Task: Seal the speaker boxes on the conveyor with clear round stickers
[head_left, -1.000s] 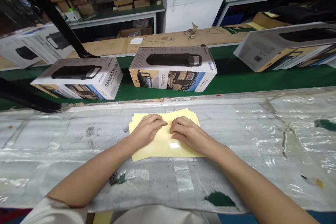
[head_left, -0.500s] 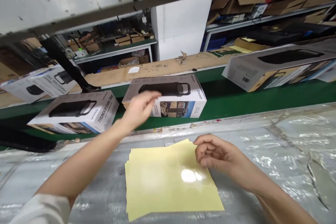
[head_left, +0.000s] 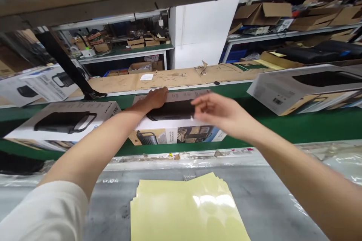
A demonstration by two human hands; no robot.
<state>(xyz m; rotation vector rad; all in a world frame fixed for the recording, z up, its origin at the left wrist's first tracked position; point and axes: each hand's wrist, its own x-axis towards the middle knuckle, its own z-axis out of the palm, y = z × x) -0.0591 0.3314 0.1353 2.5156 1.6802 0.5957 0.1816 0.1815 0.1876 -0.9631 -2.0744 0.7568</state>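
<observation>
A white speaker box (head_left: 172,126) with a black product picture lies on the green conveyor belt (head_left: 296,128) straight ahead. My left hand (head_left: 154,99) rests flat on the box's far top edge, fingers spread. My right hand (head_left: 219,112) hovers open just over the right part of the box top, blurred, holding nothing. On the plastic-covered bench near me lies a stack of pale yellow sheets (head_left: 186,211), untouched.
A second speaker box (head_left: 62,124) lies on the belt to the left, another (head_left: 305,88) at the right, a further one (head_left: 36,84) far left. A black slanted post (head_left: 65,64) stands behind. Cardboard-covered ledge (head_left: 175,77) and shelves lie beyond.
Both hands left the yellow sheets and reached forward over the belt. The left hand landed on the middle box; the right hand followed. The view tilted up.
</observation>
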